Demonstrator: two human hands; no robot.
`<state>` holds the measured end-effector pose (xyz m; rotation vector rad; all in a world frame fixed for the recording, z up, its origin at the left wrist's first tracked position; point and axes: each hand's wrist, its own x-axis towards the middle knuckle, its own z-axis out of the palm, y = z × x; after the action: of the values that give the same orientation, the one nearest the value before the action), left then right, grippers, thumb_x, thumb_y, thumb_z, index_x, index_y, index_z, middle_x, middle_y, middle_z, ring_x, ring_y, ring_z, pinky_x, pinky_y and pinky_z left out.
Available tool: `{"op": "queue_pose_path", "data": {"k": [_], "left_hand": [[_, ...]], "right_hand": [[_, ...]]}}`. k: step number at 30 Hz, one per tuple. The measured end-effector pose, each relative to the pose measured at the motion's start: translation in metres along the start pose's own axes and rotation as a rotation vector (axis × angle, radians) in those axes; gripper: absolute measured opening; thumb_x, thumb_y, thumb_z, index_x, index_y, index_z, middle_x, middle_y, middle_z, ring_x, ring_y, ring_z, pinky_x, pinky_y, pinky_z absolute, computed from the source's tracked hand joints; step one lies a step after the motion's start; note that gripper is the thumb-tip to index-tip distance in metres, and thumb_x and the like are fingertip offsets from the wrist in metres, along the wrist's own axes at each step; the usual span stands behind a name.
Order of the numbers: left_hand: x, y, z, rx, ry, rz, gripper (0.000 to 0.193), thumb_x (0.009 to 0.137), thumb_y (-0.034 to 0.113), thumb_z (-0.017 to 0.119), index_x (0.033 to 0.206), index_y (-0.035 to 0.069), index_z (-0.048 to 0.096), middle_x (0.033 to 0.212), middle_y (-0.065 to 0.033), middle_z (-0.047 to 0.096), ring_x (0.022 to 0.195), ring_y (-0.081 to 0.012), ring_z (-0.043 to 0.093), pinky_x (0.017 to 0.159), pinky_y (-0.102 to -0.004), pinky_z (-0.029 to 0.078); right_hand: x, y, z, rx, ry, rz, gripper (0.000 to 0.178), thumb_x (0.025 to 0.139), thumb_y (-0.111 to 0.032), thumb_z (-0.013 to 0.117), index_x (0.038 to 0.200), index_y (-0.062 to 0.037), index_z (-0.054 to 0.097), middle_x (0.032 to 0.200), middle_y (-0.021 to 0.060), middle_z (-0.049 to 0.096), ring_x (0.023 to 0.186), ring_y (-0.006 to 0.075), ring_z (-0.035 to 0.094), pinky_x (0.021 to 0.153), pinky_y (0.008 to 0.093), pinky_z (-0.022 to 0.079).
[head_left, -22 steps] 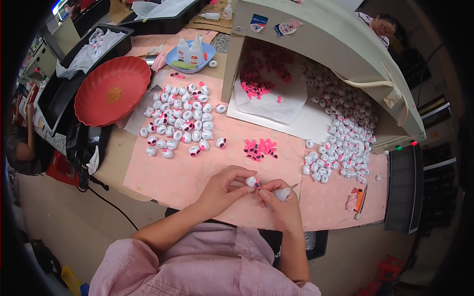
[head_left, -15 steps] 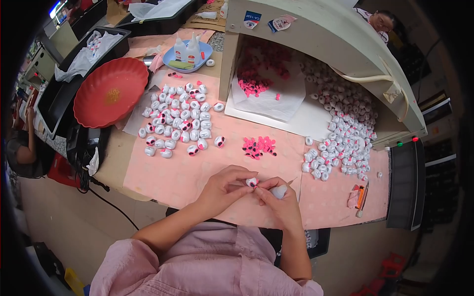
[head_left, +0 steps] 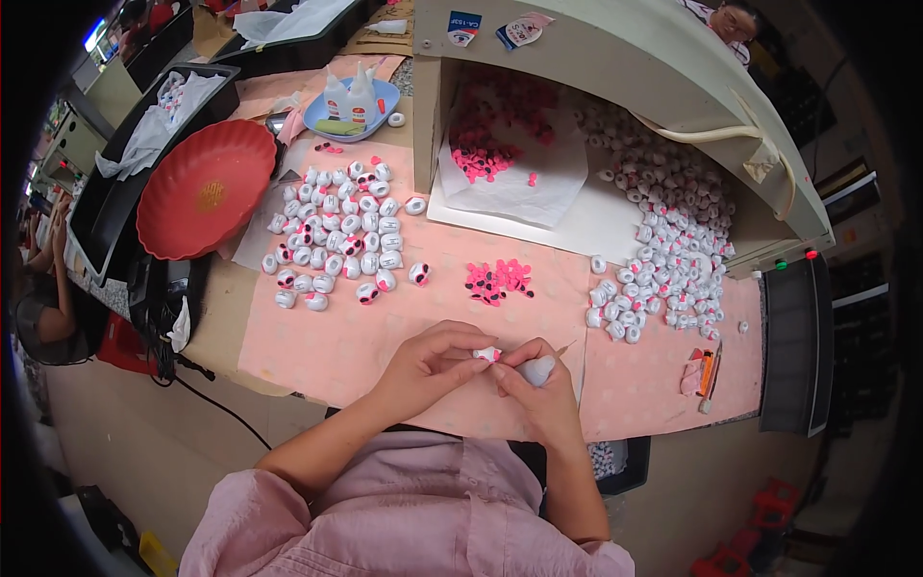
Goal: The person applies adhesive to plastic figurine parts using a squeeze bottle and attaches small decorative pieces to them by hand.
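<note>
In the frame's lower centre, the left hand (head_left: 421, 370) pinches a small, rounded white-and-pink piece (head_left: 486, 354) at its grip's right end. Just beside it, the right hand (head_left: 544, 399) clasps a white, thin-tipped bottle (head_left: 538, 369).

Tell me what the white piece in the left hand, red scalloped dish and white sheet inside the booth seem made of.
White piece: perhaps smooth plastic or resin, from its rounded white surface; too small for certainty.
Red scalloped dish: likely moulded plastic, soft sheen, from its even colour and fluted rim.
White sheet: probably thin matte paper, from its creases.
</note>
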<state>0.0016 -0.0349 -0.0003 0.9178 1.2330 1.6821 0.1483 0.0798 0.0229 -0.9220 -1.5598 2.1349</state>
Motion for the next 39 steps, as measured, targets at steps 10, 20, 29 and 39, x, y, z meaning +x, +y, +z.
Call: {"op": "queue_pose_path", "data": {"k": [10, 20, 29, 39], "left_hand": [[0.001, 0.003, -0.008, -0.200, -0.006, -0.166, 0.024, 0.089, -0.005, 0.059, 0.113, -0.001, 0.061, 0.117, -0.0092, 0.059, 0.109, -0.0164, 0.059, 0.095, -0.0295, 0.049], [0.004, 0.011, -0.012, -0.246, 0.012, -0.293, 0.026, 0.090, 0.001, 0.062, 0.116, -0.001, 0.061, 0.110, -0.0087, 0.065, 0.101, -0.0131, 0.062, 0.089, -0.0260, 0.052], [0.035, 0.034, -0.017, 0.960, 0.178, 0.304, 0.042, 0.076, 0.003, 0.073, 0.115, 0.009, 0.061, 0.107, -0.0120, 0.053, 0.100, -0.0298, 0.053, 0.085, -0.0370, 0.045], [0.126, -0.028, 0.095, 0.985, -0.320, 0.427, 0.019, 0.083, 0.016, 0.064, 0.100, 0.008, 0.061, 0.102, -0.0103, 0.059, 0.097, -0.0328, 0.057, 0.085, -0.0421, 0.046]], "right_hand": [[0.002, 0.006, 0.010, -0.048, 0.020, -0.124, 0.023, 0.082, 0.000, 0.072, 0.101, -0.0014, 0.060, 0.097, 0.0045, 0.065, 0.088, 0.0085, 0.059, 0.077, 0.0222, 0.049], [0.011, 0.010, 0.003, 0.065, -0.042, -0.088, 0.021, 0.085, 0.001, 0.067, 0.104, 0.0004, 0.059, 0.100, 0.0079, 0.065, 0.087, 0.0114, 0.061, 0.072, 0.0240, 0.050], [-0.010, 0.000, -0.045, -0.131, 0.245, -0.167, 0.028, 0.089, -0.005, 0.062, 0.114, 0.0013, 0.052, 0.094, 0.0071, 0.063, 0.081, 0.0099, 0.058, 0.072, 0.0244, 0.050], [-0.021, 0.023, -0.068, -0.024, 0.496, -0.484, 0.026, 0.084, -0.002, 0.060, 0.108, -0.0017, 0.052, 0.093, 0.0098, 0.062, 0.075, 0.0135, 0.057, 0.065, 0.0217, 0.047]]}}
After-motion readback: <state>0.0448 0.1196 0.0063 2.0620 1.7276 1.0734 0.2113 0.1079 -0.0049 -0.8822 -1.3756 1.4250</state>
